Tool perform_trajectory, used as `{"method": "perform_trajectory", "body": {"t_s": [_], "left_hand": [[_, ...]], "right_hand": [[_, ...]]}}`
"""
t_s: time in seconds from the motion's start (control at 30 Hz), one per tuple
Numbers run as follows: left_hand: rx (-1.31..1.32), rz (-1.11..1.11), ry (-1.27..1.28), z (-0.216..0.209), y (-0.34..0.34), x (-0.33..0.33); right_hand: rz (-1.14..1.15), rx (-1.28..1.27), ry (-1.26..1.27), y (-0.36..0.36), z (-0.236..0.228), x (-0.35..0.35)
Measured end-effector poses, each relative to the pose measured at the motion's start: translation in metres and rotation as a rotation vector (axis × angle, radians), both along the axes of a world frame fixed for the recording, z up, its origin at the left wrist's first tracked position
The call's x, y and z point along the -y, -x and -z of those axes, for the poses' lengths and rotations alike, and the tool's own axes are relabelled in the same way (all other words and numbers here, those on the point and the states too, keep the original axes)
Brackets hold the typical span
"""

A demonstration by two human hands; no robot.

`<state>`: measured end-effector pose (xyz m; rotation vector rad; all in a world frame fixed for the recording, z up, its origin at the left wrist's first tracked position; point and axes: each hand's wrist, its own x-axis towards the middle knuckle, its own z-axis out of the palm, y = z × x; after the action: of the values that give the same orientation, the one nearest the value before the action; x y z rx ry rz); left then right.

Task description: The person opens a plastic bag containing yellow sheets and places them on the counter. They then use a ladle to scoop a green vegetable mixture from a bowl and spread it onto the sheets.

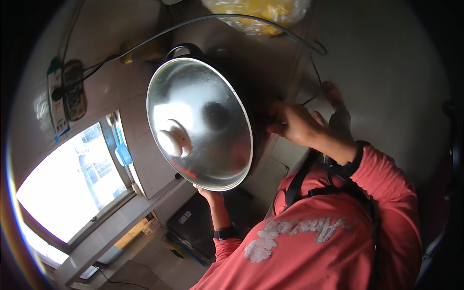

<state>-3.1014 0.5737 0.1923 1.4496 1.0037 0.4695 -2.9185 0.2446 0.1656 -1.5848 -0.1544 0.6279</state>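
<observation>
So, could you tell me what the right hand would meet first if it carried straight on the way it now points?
Probably the dark pot body behind the silver lid; the right hand points left at it, though depth is unclear.

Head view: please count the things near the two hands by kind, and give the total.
Shiny metal lid with a white knob: 1
Black cable: 1
Power strip on the wall: 1
Clear bag with yellow contents: 1
Black wristwatch: 1
Total: 5
</observation>
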Motion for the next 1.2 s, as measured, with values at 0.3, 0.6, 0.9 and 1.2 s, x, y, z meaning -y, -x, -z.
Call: {"method": "perform_trajectory", "body": {"t_s": [0.3,0.6,0.9,1.2], "left_hand": [[-0.078,-0.21,0.016,0.009,0.008,-0.002],[-0.047,-0.273,-0.089,0.031,0.012,-0.015],[0.069,-0.359,-0.03,0.019,0.0,0.003],[0.111,-0.376,0.081,0.014,0.001,0.006]], "right_hand": [[-0.083,0.082,0.301,0.011,0.002,-0.01],[-0.063,0.066,0.446,0.014,-0.01,-0.013],[-0.152,0.086,0.416,0.012,0.008,-0.01],[-0.275,0.378,0.562,-0.018,-0.028,-0.008]]}}
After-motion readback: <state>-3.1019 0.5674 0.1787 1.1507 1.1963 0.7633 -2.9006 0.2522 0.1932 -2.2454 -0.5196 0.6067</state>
